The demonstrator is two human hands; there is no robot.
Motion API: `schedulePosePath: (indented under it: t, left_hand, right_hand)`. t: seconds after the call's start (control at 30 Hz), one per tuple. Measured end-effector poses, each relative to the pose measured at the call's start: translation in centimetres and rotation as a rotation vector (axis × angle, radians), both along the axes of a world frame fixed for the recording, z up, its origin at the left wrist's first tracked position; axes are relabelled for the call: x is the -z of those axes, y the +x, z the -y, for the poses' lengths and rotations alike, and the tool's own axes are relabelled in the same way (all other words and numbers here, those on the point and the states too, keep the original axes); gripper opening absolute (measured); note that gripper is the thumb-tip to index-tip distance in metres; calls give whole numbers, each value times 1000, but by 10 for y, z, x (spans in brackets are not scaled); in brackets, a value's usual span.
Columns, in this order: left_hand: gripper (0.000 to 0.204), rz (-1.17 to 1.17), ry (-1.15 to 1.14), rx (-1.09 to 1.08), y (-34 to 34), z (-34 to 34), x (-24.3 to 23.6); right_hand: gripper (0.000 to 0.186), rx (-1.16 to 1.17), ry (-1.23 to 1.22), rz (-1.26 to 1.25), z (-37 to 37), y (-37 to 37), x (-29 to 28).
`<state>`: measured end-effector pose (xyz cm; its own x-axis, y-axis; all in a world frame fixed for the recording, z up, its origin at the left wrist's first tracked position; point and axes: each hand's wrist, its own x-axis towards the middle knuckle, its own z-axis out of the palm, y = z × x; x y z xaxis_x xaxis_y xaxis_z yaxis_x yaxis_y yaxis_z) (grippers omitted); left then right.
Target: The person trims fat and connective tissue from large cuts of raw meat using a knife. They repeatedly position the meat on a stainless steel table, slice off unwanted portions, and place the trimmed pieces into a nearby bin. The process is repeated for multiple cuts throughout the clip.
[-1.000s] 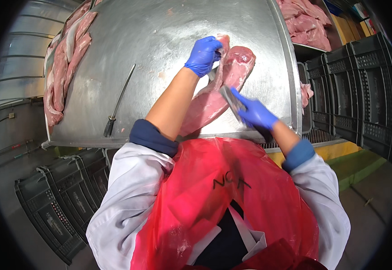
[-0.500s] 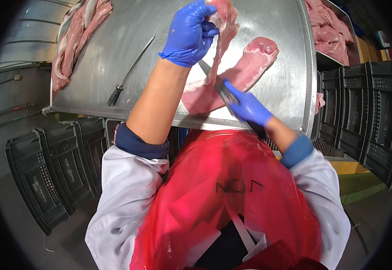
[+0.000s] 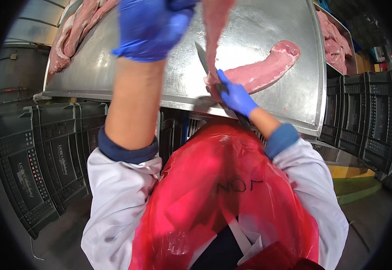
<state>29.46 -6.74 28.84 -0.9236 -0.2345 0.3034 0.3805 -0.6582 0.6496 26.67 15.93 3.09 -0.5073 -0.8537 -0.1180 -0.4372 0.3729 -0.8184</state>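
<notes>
My left hand (image 3: 153, 29), in a blue glove and blurred, is raised at the top edge, closed with its fingertips partly cut off by the frame. A long strip of meat trimming (image 3: 216, 31) hangs taut beside it, its upper end out of view. My right hand (image 3: 238, 96), gloved in blue, is wrapped round a knife (image 3: 201, 56) whose blade points up and left, beside the strip's lower end. Behind that hand, a long pink piece of pork loin (image 3: 261, 72) lies curved on the metal table (image 3: 290, 101), its near end partly covered by hand and strip.
More long meat pieces (image 3: 76, 33) lie at the table's far left. A tray of meat pieces (image 3: 335, 42) stands beyond the right edge. Black crates are stacked at the left (image 3: 29, 162) and right (image 3: 362, 117). A red plastic apron (image 3: 223, 180) covers my front.
My left hand has pulled up and to the left, stretching the strip away from the loin. The loin has shifted right, and the knife hand moved slightly left. My left arm now hides the sharpening steel.
</notes>
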Motion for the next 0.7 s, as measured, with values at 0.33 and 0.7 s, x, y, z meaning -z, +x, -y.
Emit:
schedulePosePath:
  t: [0.33,0.7]
  left_hand:
    - [29,-212,-351,-198,283,102,-60]
    - [57,1476,-1753,-590,368,91,223]
  right_hand:
    - [74,-171,144,108,65,63,11]
    - [77,625,-139,201,-171,-173,8]
